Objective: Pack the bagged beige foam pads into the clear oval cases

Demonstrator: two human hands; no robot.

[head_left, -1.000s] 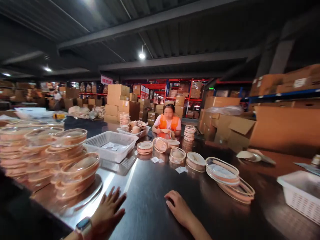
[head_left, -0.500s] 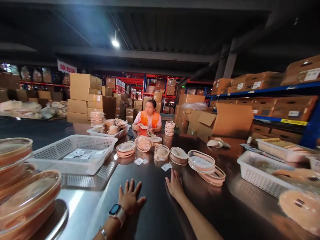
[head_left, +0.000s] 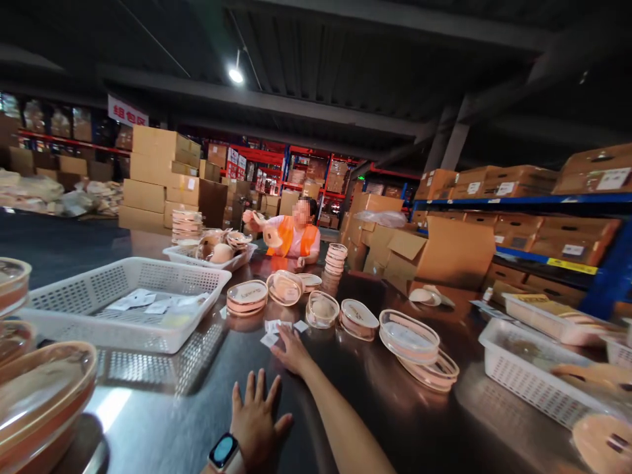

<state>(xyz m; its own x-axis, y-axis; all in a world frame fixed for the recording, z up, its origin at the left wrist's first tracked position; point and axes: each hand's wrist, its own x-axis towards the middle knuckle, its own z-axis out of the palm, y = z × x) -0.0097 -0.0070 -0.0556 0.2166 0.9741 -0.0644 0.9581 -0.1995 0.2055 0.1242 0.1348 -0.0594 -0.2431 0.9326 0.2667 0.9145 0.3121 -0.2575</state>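
My left hand (head_left: 259, 416) lies flat on the dark shiny table with its fingers spread, holding nothing. A watch (head_left: 224, 451) is on that wrist. Ahead of it, my right hand (head_left: 293, 350) reaches across with fingers stretched out, its fingertips at some small white cards (head_left: 269, 340) lying flat. Another small card (head_left: 300, 326) rests just right of those fingertips. Behind the cards, clear-topped round containers with peach-coloured sides stand in a loose row, among them a left one (head_left: 247, 297), a middle one (head_left: 322, 309) and a right one (head_left: 359, 319).
A white perforated basket (head_left: 128, 334) with white cards stands at left, beside large stacked containers (head_left: 47, 395). Two overlapping oval containers (head_left: 409, 337) lie at right, before another white basket (head_left: 533, 382). Across the table sits a person in an orange vest (head_left: 309, 240).
My right hand has slid left across the table, and the cards by its fingertips have shifted left with it. The person opposite has raised an arm holding a beige piece. The view has tilted slightly.
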